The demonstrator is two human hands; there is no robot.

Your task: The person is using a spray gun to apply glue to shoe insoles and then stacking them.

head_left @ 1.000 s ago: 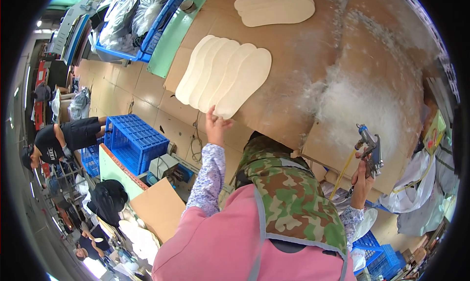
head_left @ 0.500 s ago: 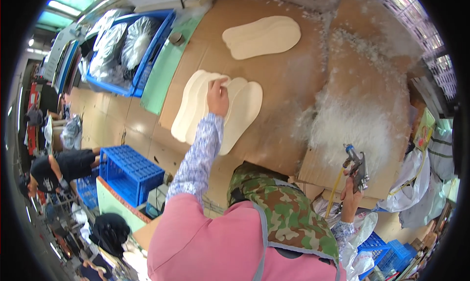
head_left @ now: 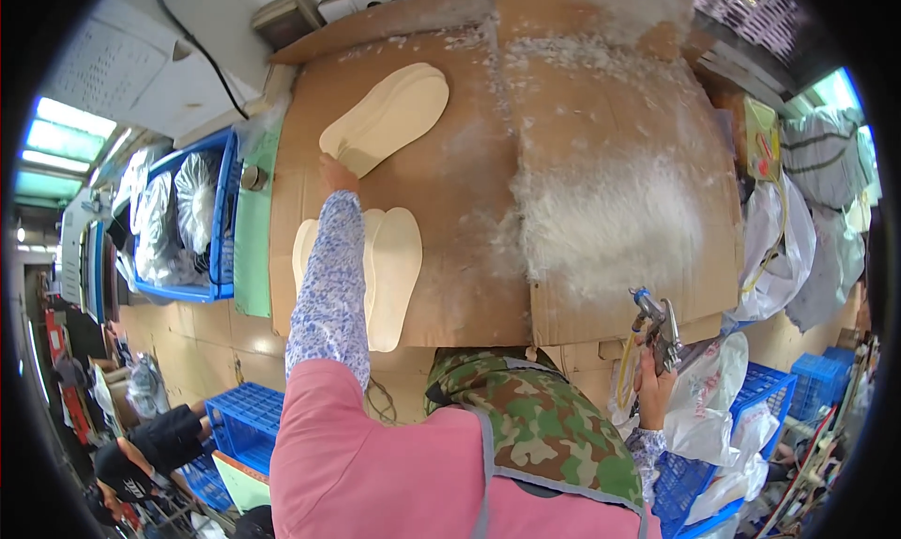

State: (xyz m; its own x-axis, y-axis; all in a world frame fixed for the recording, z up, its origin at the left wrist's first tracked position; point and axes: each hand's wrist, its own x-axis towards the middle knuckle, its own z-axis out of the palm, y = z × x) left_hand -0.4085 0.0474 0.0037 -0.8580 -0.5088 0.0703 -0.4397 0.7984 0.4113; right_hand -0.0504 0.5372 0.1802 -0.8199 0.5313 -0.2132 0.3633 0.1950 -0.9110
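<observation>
My left hand (head_left: 336, 175) reaches far over the cardboard-covered table (head_left: 469, 201) and touches the near end of a stack of cream shoe insoles (head_left: 389, 116) at the back. A second fan of cream insoles (head_left: 389, 271) lies under my floral-sleeved forearm, closer to me. My right hand (head_left: 652, 384) is low at the table's right front edge and grips a metal spray gun (head_left: 660, 328) with a yellow hose, pointing up and away from the insoles.
White fluffy residue (head_left: 610, 220) covers the right cardboard sheet. Blue crates with bagged goods (head_left: 183, 220) stand left of the table, more blue crates (head_left: 239, 417) on the floor. Another person (head_left: 141, 450) crouches at lower left. Plastic bags (head_left: 723, 398) hang at right.
My left hand has moved from the near fan of insoles up to the far stack. The spray gun in my right hand has stayed by the table's right edge.
</observation>
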